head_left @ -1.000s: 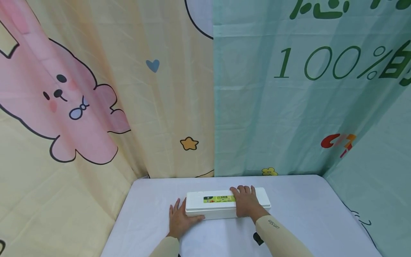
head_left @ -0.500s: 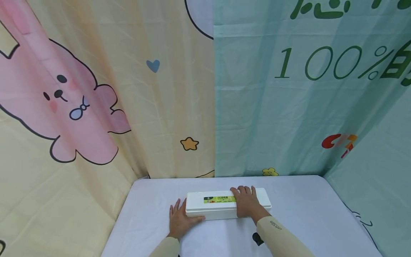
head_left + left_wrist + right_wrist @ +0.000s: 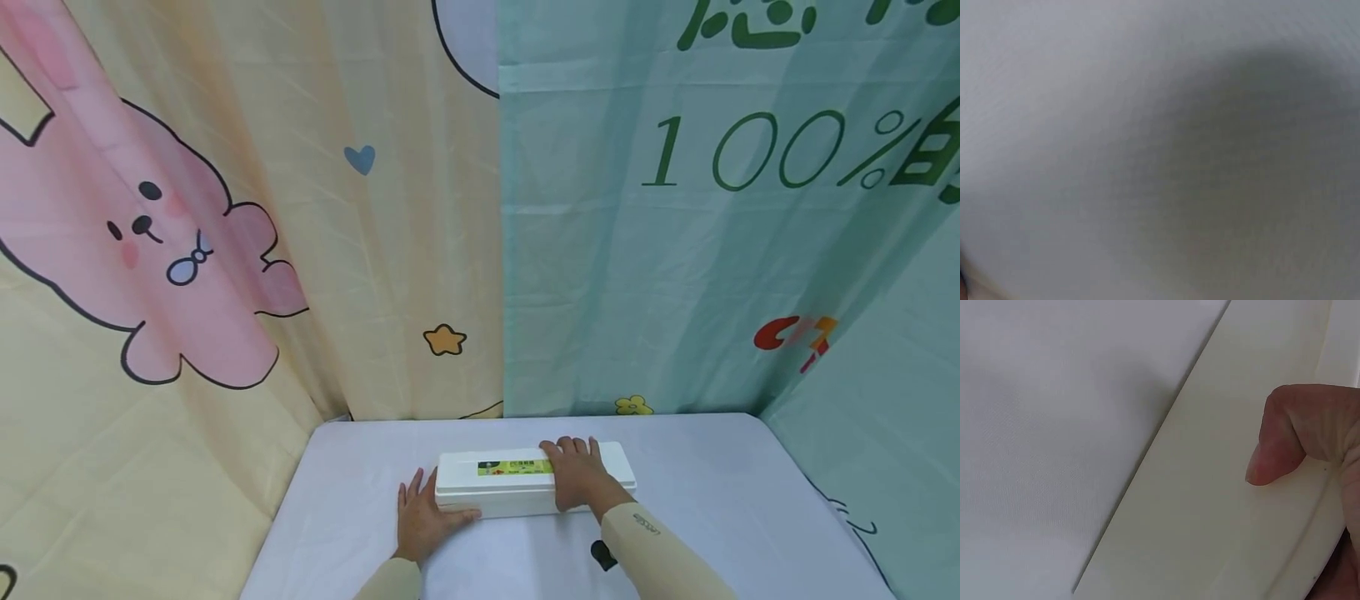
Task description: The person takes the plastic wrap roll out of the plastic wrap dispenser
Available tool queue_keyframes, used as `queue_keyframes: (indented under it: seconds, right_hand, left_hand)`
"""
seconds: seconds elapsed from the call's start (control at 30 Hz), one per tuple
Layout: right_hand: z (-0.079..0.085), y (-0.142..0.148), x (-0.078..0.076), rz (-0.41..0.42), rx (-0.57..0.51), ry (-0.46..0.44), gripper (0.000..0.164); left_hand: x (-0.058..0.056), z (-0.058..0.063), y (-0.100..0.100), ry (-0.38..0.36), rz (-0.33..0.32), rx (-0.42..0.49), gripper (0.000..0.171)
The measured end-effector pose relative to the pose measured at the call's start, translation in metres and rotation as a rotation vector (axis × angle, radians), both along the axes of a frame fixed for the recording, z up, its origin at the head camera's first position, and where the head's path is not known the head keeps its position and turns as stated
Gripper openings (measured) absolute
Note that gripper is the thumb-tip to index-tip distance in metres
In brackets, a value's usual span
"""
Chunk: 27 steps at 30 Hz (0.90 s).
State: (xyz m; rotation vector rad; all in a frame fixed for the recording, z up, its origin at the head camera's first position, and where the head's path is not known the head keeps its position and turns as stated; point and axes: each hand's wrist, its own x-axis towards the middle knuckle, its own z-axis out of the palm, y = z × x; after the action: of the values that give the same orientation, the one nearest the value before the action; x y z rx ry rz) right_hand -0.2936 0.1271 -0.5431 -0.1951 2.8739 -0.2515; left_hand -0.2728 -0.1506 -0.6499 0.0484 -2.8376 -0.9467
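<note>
A long white lidded box [image 3: 517, 503] with a green-yellow label [image 3: 513, 467] lies flat on the white-covered table. My right hand [image 3: 579, 477] grips it right of the label, fingers over the lid and thumb on the near side. In the right wrist view, the bent thumb [image 3: 1282, 440] presses the box's pale side [image 3: 1191, 475]. My left hand [image 3: 426, 523] touches the box's left end, its fingers spread and fairly straight, the thumb along the lower front edge. Only blurred white surface and shadow fill most of the left wrist view. The box's contents are hidden.
The white tablecloth [image 3: 697, 483] stretches around the box. A small black object or mark [image 3: 603, 555] shows beside the right sleeve. Beyond the table's back edge hang a cream curtain [image 3: 390, 250] and a green curtain [image 3: 585, 275].
The head view has tilted very slightly, so everything sits a little lower in it. Both hands keep their places on the box.
</note>
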Motion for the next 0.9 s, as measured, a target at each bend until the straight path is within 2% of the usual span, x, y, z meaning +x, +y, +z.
queue_keyframes:
  seconds: [0.17,0.37,0.53,0.7,0.9]
  right_hand:
    - [-0.001,0.0,0.001,-0.001,-0.004,-0.013,0.099]
    - [-0.008,-0.001,0.002,0.009,-0.008,0.012,0.099]
    - [-0.012,0.001,0.004,0.014,-0.015,0.031,0.099]
    - [-0.013,0.004,0.002,0.018,-0.027,0.051,0.101]
    - [-0.013,0.005,-0.001,0.025,-0.036,0.071,0.099]
  left_hand:
    - [0.001,-0.002,-0.001,0.001,-0.009,0.008,0.117]
    - [0.003,-0.007,-0.003,0.037,0.001,-0.005,0.117]
    - [0.005,-0.007,-0.002,0.065,-0.004,-0.007,0.117]
    - [0.004,-0.004,0.0,0.046,0.0,-0.006,0.118]
    - [0.0,-0.008,0.0,0.053,-0.003,-0.005,0.117]
